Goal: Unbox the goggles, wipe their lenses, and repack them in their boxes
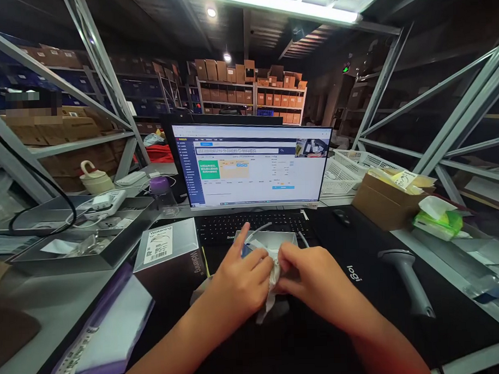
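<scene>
My left hand (238, 280) is closed with the fingers curled on a crumpled whitish piece of wrapping (270, 302), its index finger pointing up. From the other side, my right hand (316, 274) pinches the same wrapping between thumb and fingers. I cannot tell whether it is paper or cloth, or what it contains. Just beyond my hands stands an open pale box (279, 239), partly covered by them. A thin grey tube (262, 228) sticks up beside its opening. To the left is a box marked "Wakening" (170, 250) with a label on top.
A lit monitor (257, 170) and black keyboard (218, 226) stand behind. A purple-edged packet (111, 328) lies at left, near a grey tray (108, 252) of cables. On the right are a scanner (408, 279), a mouse (341, 217), tissues (439, 218) and a cardboard box (376, 204).
</scene>
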Available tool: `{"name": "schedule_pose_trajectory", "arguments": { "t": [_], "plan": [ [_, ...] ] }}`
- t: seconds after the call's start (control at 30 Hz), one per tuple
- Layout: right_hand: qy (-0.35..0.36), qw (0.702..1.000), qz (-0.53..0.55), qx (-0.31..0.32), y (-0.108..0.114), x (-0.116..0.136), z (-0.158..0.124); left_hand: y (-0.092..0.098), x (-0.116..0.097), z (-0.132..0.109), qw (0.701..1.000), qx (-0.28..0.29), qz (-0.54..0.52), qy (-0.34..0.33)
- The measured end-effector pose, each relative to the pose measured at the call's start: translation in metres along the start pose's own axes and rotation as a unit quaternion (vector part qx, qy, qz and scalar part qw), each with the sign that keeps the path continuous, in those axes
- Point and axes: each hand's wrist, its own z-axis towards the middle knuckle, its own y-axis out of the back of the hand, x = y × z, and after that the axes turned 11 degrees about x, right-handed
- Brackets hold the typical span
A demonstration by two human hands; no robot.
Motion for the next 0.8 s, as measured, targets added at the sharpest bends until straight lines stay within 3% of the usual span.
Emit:
{"name": "schedule_pose_trajectory", "arguments": {
  "t": [0.13,0.3,0.37,0.43,0.53,0.63,0.8],
  "plan": [
    [0.006,0.999,0.035,0.008,0.001,-0.005,0.005,0.000,0.004,0.000,1.000,0.001,0.000,-0.003],
    [0.135,0.962,0.168,0.170,0.036,-0.045,0.005,0.015,0.012,-0.002,0.999,-0.010,-0.047,-0.007],
    [0.151,0.948,0.196,0.201,0.043,-0.054,0.005,0.017,0.012,-0.002,0.998,-0.021,-0.058,-0.003],
    [0.133,0.959,0.179,0.176,0.039,-0.051,0.006,0.015,0.011,-0.001,0.998,-0.022,-0.059,0.001],
    [0.088,0.988,0.109,0.068,0.018,-0.029,0.011,0.006,0.008,-0.001,0.999,-0.015,-0.035,0.002],
    [0.087,0.994,0.071,-0.010,0.003,-0.014,0.015,0.001,0.009,-0.001,1.000,-0.012,-0.026,0.000],
    [0.170,0.953,0.219,0.120,0.023,-0.039,0.016,0.008,0.011,-0.001,0.998,-0.019,-0.064,0.010]
  ]
}}
